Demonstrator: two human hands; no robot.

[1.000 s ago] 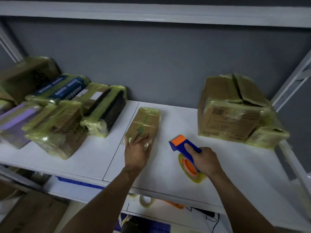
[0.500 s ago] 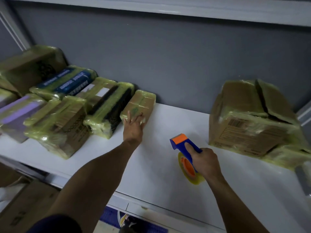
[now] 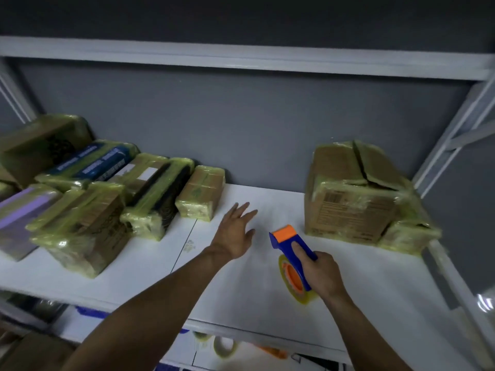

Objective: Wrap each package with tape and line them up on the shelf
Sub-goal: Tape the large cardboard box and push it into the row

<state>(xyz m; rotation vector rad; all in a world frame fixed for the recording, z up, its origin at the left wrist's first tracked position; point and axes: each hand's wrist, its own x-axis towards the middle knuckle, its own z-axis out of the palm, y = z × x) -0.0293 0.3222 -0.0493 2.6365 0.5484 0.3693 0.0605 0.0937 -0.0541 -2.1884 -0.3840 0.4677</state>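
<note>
Small package (image 3: 201, 194) ends the row, left hand (image 3: 235, 231) clear of it

Your bare left hand (image 3: 235, 232) and bare right hand (image 3: 321, 275); left forearm (image 3: 160, 295) and right forearm (image 3: 361, 330), likewise bare up to the lower edge of view.

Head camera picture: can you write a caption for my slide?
Right hand grips tape dispenser; open left hand near small wrapped package.

Left arm (image 3: 160, 303) stretched forward, forearm bare. Left grip (image 3: 235, 232) palm down, fingers straight and spread, holding nothing. Right arm (image 3: 369, 333) comes in from lower right. Right grip (image 3: 320, 274) curled round tape dispenser (image 3: 286, 234) handle, index finger along its top.
</note>
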